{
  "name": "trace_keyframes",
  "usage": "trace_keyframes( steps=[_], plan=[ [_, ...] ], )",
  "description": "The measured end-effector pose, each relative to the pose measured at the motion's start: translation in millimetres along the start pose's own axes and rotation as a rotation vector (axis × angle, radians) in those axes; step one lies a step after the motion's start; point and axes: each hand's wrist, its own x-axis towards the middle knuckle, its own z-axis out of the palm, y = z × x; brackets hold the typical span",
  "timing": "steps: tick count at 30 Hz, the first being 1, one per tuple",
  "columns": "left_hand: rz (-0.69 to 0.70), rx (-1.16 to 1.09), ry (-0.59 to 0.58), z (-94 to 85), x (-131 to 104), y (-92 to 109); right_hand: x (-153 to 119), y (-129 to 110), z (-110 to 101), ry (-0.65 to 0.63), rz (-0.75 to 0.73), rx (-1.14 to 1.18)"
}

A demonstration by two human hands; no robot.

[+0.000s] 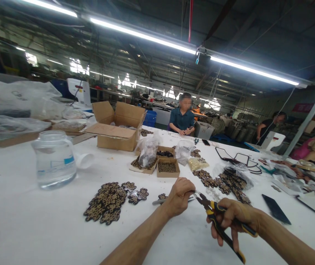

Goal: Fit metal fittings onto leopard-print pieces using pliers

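Note:
My right hand (229,217) is wrapped round a pair of pliers (211,211) with yellow and black handles, which stand apart. The jaws point left, close to the fingertips of my left hand (178,195). That hand is closed in a pinch on a small piece too tiny to name. Beneath the left hand lie grey tweezers (158,201) and one leopard-print flower patch, partly hidden. Left of it is a pile of leopard-print flower patches (106,204), with a few loose ones beside it. Small shiny bits (212,193) are scattered beyond the pliers.
A small box of beads (167,167) stands ahead, with a large open carton (121,127) behind. At left is a clear water jug (54,160). More patches (229,182) and a dark phone-like slab (276,209) lie right. A person (183,116) sits across the table.

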Motion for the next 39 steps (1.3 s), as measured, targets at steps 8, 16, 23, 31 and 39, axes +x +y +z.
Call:
trace_keyframes(
  steps=[8,16,23,31,39],
  plan=[
    [0.035,-0.044,0.061,3.0,0.0,2.6,-1.7,1.6,-2.5,-0.051,-0.011,0.015],
    [0.058,-0.053,0.079,3.1,2.1,6.3,-5.0,1.4,-2.4,-0.047,-0.023,0.005],
    [0.063,-0.048,0.072,3.4,1.8,7.7,-6.0,2.6,2.5,-0.013,-0.019,0.027],
    [0.071,-0.045,0.07,4.6,0.4,6.9,-6.5,2.0,8.5,0.015,-0.008,0.029],
    [0.077,-0.065,0.064,5.6,-1.0,5.9,-4.8,5.0,14.4,0.101,-0.019,0.012]
  ],
)
